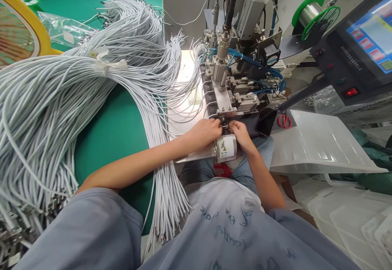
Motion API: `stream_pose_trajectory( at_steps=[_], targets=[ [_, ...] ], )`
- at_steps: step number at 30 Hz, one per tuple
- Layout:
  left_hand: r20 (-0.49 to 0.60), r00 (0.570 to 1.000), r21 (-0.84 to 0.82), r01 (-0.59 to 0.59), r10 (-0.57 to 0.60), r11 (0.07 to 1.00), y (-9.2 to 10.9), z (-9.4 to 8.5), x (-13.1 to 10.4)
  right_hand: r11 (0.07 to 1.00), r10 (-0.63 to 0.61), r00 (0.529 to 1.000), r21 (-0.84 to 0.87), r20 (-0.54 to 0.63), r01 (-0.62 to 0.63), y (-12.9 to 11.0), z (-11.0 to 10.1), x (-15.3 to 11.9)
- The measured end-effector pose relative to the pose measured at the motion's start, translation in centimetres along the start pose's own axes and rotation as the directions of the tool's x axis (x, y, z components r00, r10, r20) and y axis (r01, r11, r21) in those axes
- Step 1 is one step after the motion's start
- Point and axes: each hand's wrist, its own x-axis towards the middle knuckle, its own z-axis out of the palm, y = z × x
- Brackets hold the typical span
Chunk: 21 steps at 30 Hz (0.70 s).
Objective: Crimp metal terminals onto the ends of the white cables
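My left hand (206,131) is closed, fingertips pinched together at the front end of the machine's fixture row (211,98). Facing it from the other side, my right hand (240,134) pinches with thumb and forefinger. A small metallic piece (226,126) shows between the two sets of fingertips; whether either hand grips it is hidden. White cables (196,94) lead from the left into the row, some close above my left hand. The soldering-type machine (225,66) with cylinders and blue air hoses stands just beyond. Below my fingers sits a labelled box-like part (226,147).
A large tied bundle of white cables (104,64) covers much of the green mat (101,119). To the right are a phone (266,121), red-handled scissors (284,121), a white plastic tray (327,139), a wire spool (310,14) and a control screen (375,33). A yellow racket (45,25) lies upper left.
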Motion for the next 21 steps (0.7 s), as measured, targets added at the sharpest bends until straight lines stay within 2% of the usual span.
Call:
stream_pose_trajectory(
  at_steps=[3, 5, 7, 10, 11, 12, 13, 14, 15, 16, 17, 19, 21],
  targets=[
    [0.081, 0.995, 0.001, 0.056, -0.055, 0.998, 0.2, -0.7, -0.5, 0.999, -0.041, 0.999, -0.033, -0.029, 0.040, 0.3, -0.1, 0.4],
    [0.083, 0.994, -0.012, 0.072, -0.071, 0.997, 0.1, -0.9, -0.6, 0.997, -0.056, 0.996, -0.065, -0.065, 0.052, 0.2, -0.6, 0.4],
    [0.064, 0.995, -0.019, 0.080, -0.079, 0.997, 0.1, -0.9, -0.7, 0.991, -0.087, 0.984, -0.111, -0.153, 0.070, -0.5, -1.0, -0.3],
    [0.041, 0.986, 0.001, 0.159, -0.158, 0.987, 0.0, -0.7, -0.6, 0.965, -0.228, 0.908, -0.207, -0.351, 0.162, -2.4, -0.3, -3.5],
    [0.044, 0.978, 0.012, 0.202, -0.202, 0.979, 0.0, -0.6, -0.6, 0.955, -0.271, 0.885, -0.220, -0.380, 0.198, -3.1, 0.5, -5.0],
    [0.052, 0.969, 0.019, 0.240, -0.241, 0.971, 0.0, -0.6, -0.6, 0.951, -0.286, 0.889, -0.217, -0.357, 0.219, -3.6, 1.6, -6.6],
    [0.062, 0.961, 0.019, 0.269, -0.270, 0.963, 0.0, -0.5, -0.6, 0.952, -0.281, 0.922, -0.200, -0.266, 0.232, -3.9, 2.9, -8.0],
    [0.079, 0.955, 0.011, 0.287, -0.287, 0.958, 0.0, -0.5, -0.7, 0.957, -0.256, 0.961, -0.170, -0.106, 0.236, -3.9, 4.4, -9.3],
    [0.089, 0.953, 0.000, 0.290, -0.289, 0.957, 0.0, -0.4, -0.8, 0.966, -0.221, 0.972, -0.120, 0.086, 0.230, -3.7, 5.9, -10.4],
    [0.097, 0.951, -0.005, 0.295, -0.293, 0.955, 0.0, -0.3, -0.8, 0.981, -0.153, 0.948, -0.072, 0.280, 0.180, -3.2, 7.5, -11.1],
    [0.105, 0.950, -0.008, 0.298, -0.295, 0.955, 0.0, -0.3, -0.9, 0.994, -0.078, 0.908, -0.034, 0.412, 0.101, -2.6, 9.0, -11.5],
    [0.106, 0.948, -0.007, 0.301, -0.298, 0.954, 0.0, -0.1, -0.9, 0.998, 0.035, 0.833, 0.030, 0.553, -0.061, -1.1, 11.4, -11.6],
    [0.101, 0.948, -0.009, 0.305, -0.303, 0.952, 0.0, -0.1, -0.9, 0.982, 0.084, 0.797, 0.088, 0.598, -0.169, 0.1, 12.8, -11.3]
  ],
)
